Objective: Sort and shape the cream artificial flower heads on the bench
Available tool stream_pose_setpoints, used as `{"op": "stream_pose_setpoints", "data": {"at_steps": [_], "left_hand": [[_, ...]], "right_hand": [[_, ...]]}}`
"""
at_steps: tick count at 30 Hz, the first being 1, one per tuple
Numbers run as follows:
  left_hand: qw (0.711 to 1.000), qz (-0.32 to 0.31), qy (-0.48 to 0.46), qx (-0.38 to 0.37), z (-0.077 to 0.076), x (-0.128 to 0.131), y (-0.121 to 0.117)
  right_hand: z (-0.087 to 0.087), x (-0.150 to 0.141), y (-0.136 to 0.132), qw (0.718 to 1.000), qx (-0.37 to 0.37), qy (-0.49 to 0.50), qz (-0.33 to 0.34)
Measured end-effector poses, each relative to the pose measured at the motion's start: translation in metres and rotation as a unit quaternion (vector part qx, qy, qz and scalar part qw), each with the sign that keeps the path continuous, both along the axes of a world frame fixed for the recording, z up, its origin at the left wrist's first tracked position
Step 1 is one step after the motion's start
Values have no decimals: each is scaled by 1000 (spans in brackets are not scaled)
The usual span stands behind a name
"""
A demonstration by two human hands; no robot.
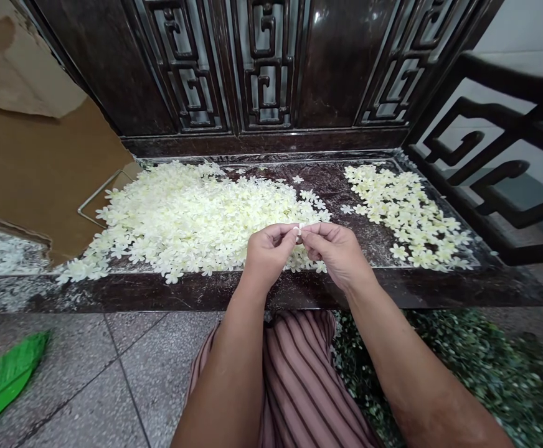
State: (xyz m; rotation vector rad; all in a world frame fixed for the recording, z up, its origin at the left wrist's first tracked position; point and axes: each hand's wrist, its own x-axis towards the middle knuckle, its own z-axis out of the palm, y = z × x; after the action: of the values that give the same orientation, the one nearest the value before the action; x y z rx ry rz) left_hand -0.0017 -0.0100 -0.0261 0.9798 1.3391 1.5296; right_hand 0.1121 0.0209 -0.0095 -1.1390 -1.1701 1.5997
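My left hand (268, 252) and my right hand (333, 249) meet fingertip to fingertip above the dark stone ledge (262, 291). Both are closed in a pinch on one small white artificial flower (299, 230) held between them. Just behind the hands lies a large heap of pale yellow-white fabric flowers (192, 218). A smaller, thinner spread of the same flowers (406, 211) lies to the right on the ledge.
A dark carved wooden door (262, 68) stands behind the ledge, with a dark railing (509, 155) at right. Brown cardboard (38, 168) leans at left. Green foliage pieces (467, 367) are piled on the floor at lower right. A green leaf-shaped item (7, 379) lies at lower left.
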Motion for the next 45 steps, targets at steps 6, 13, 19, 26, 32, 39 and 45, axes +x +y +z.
{"op": "stream_pose_setpoints", "data": {"at_steps": [6,13,19,26,32,39,45], "left_hand": [[1000,-4,0,1,1,2,0],[999,-6,-39,-2,-2,2,3],[998,-2,-63,-2,-1,2,4],[996,51,-70,-38,0,1,7],[976,164,-112,-86,7,-8,8],[981,10,-173,-91,10,-7,1],[975,-111,-171,-86,6,2,0]], "right_hand": [[2,-3,1,1000,3,-9,-17],[4,-8,0,999,3,-15,-41],[4,-9,1,999,-9,-12,-38],[5,-7,0,996,-41,73,-10],[13,3,7,991,-72,111,-30],[14,1,10,997,-43,-28,-50],[10,-5,8,996,3,-79,-33]]}}
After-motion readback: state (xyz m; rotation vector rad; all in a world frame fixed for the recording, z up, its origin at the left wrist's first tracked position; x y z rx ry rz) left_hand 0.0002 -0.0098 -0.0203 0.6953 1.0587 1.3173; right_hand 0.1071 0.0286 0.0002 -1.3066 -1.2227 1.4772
